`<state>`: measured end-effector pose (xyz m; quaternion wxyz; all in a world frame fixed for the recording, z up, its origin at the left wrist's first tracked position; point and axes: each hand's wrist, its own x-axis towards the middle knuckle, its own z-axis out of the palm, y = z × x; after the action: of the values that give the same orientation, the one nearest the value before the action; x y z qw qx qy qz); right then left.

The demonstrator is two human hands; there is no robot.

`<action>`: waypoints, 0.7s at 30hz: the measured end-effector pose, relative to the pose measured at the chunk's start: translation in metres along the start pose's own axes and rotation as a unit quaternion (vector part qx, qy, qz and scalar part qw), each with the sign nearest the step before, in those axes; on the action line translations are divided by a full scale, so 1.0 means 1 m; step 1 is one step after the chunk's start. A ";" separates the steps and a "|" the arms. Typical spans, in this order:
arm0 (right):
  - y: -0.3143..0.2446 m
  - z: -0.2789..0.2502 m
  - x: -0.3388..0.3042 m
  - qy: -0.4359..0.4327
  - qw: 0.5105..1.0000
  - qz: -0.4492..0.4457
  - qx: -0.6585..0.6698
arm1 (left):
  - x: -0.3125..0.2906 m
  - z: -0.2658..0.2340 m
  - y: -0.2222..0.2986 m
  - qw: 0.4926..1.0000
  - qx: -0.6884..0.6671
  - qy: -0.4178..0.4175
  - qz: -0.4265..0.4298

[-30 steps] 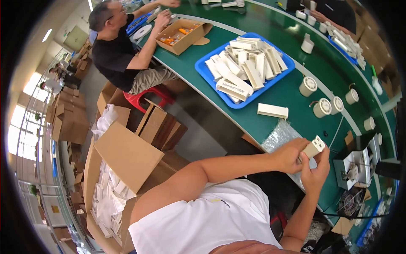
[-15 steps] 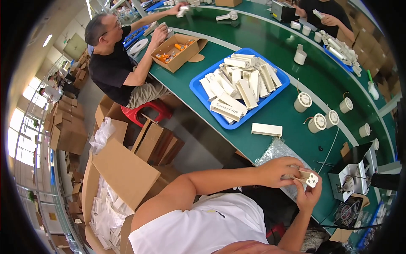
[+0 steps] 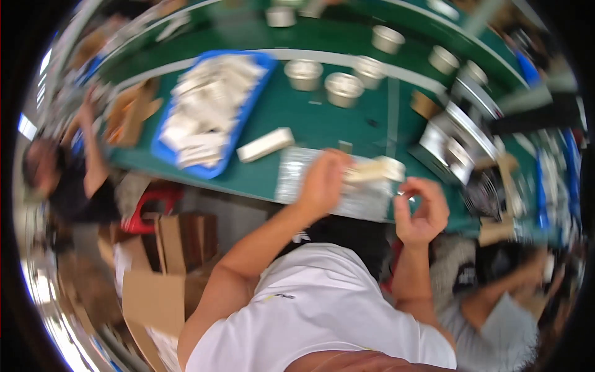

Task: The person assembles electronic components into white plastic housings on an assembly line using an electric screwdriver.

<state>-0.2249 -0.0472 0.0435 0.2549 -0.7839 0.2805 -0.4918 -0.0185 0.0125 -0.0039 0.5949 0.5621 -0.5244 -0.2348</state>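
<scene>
My left hand [image 3: 326,180] is closed around one end of a long white plastic housing [image 3: 377,170], held above a sheet of bubble wrap [image 3: 292,177]. The housing's other end points right, towards my right hand [image 3: 424,212]. That hand is apart from it, thumb and forefinger curled into a loop; a tiny thing seems to sit at the fingertips, too blurred to name. To the left, a similar white housing [image 3: 266,145] lies loose on the green table [image 3: 328,127]. Beyond it, a blue tray [image 3: 246,118] bears a heap of such white housings [image 3: 211,102].
Round white fan motors [image 3: 344,90] stand behind the bubble wrap. On the right are a metal box-shaped device [image 3: 455,146] and a black fan [image 3: 485,193]. One person [image 3: 71,189] sits at the left, another [image 3: 502,322] at the lower right. Cardboard boxes [image 3: 155,297] stand lower left.
My view has swung to the right and blurred. Both hands held the housing before; now my right hand has come off it, and the housing lies roughly level in my left hand.
</scene>
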 end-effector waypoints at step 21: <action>-0.020 -0.101 0.170 0.266 0.939 -0.212 -0.044 | 0.011 0.027 -0.007 0.996 0.010 -0.026 0.090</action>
<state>-0.2520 -0.1630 0.2029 0.0262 -0.6762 0.1869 -0.7122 -0.0362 -0.0104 -0.0109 0.5943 0.5123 -0.5902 -0.1899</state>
